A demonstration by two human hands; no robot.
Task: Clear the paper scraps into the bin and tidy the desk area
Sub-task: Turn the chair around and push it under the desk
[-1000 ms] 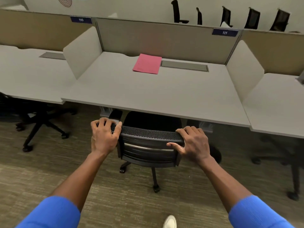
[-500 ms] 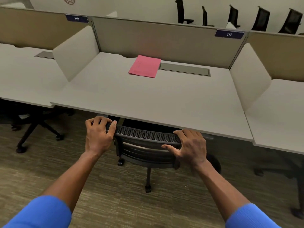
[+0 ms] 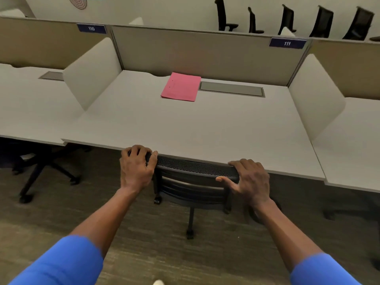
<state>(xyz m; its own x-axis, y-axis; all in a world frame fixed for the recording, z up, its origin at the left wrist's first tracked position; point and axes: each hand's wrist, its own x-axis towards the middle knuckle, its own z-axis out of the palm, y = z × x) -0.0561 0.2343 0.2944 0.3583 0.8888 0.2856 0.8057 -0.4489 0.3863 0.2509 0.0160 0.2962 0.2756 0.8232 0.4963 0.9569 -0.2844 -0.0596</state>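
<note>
A black mesh-backed office chair [image 3: 195, 177] stands tucked under the front edge of the pale grey desk [image 3: 185, 124]. My left hand [image 3: 136, 167] grips the left end of the chair's top rail, fingers curled over it. My right hand [image 3: 249, 179] holds the right end of the rail, fingers over the top and thumb against the back. A pink folder [image 3: 181, 86] lies flat at the back of the desk, beside a grey cable hatch [image 3: 231, 89]. No paper scraps or bin are in view.
White side dividers [image 3: 92, 70] [image 3: 316, 93] flank the desk, with a beige back partition [image 3: 201, 54] labelled 111. Neighbouring desks sit left and right, another chair base [image 3: 41, 175] under the left one. Several black chairs line the far wall. Carpet floor lies below.
The chair has rolled forward under the desk with both hands on its top rail; its seat is now hidden beneath the desktop. I have stepped closer to the desk.
</note>
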